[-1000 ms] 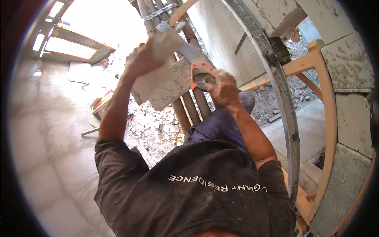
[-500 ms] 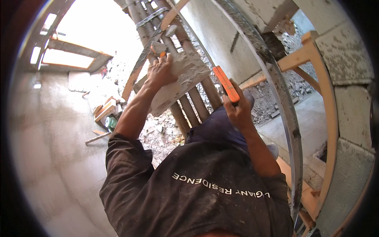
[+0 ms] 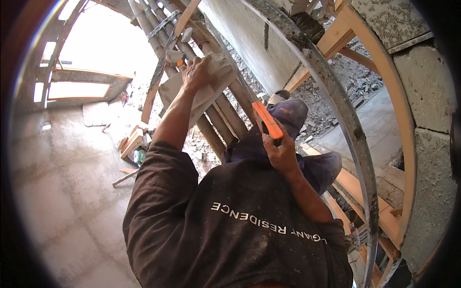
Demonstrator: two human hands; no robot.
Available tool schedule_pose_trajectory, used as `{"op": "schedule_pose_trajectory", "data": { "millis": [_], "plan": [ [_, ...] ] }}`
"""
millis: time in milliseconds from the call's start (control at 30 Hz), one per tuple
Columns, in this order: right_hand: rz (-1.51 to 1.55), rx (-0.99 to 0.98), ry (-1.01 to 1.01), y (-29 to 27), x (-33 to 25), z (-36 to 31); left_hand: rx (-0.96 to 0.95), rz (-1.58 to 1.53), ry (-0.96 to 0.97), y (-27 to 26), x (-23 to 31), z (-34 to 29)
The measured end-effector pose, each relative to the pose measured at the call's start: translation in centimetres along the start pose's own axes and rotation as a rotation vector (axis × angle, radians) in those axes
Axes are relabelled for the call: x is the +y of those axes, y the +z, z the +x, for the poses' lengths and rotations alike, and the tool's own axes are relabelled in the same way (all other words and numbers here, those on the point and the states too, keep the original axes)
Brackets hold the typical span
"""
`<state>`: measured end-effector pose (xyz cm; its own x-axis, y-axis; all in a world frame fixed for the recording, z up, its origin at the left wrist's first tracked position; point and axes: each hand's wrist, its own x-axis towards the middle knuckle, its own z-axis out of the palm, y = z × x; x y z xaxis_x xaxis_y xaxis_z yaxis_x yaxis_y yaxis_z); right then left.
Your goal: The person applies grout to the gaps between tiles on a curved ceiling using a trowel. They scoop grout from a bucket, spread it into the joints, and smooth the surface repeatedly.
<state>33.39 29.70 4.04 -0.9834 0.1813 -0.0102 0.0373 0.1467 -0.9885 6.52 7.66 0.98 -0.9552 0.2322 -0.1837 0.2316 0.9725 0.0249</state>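
Note:
My left hand (image 3: 194, 76) presses down on a pale grey concrete block (image 3: 215, 79), its fingers bent over the top face. Under the block run several bamboo poles (image 3: 222, 120) laid side by side. My right hand (image 3: 282, 150) is closed around the orange handle of a handsaw (image 3: 267, 121). The thin blade slants up and left, past the block's right side; I cannot tell if it touches the block. Just beyond my left fingertips lies a small grey-and-orange object (image 3: 175, 58), perhaps a tape measure.
A curved metal frame (image 3: 336, 110) arches close by on the right, before a wooden frame (image 3: 403, 120) and a block wall (image 3: 422, 86). Rubble (image 3: 343, 77) covers ground beyond it. Wood offcuts (image 3: 132, 143) lie on the left by a concrete floor (image 3: 72, 182). Bright light floods the upper left.
The saw handle and my right hand have drawn back toward my body. My left hand stays on the block. The whole view has shifted, and more of my bent legs shows.

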Motion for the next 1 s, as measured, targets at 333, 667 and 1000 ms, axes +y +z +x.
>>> {"op": "schedule_pose_trajectory", "data": {
  "millis": [333, 667, 1000],
  "plan": [
    [-0.055, -0.028, 0.009, 1.4, -1.5, -0.6, 0.043, 0.035, -0.041, 0.9, 0.2, 0.1],
    [-0.133, -0.089, 0.016, 0.0, -2.9, -1.9, 0.094, -0.084, 0.032, 0.9, -0.1, -0.7],
    [-0.303, -0.188, -0.002, -2.1, -6.1, -1.8, 0.166, -0.095, 0.011, 1.8, -0.4, 0.6]
  ]
}}
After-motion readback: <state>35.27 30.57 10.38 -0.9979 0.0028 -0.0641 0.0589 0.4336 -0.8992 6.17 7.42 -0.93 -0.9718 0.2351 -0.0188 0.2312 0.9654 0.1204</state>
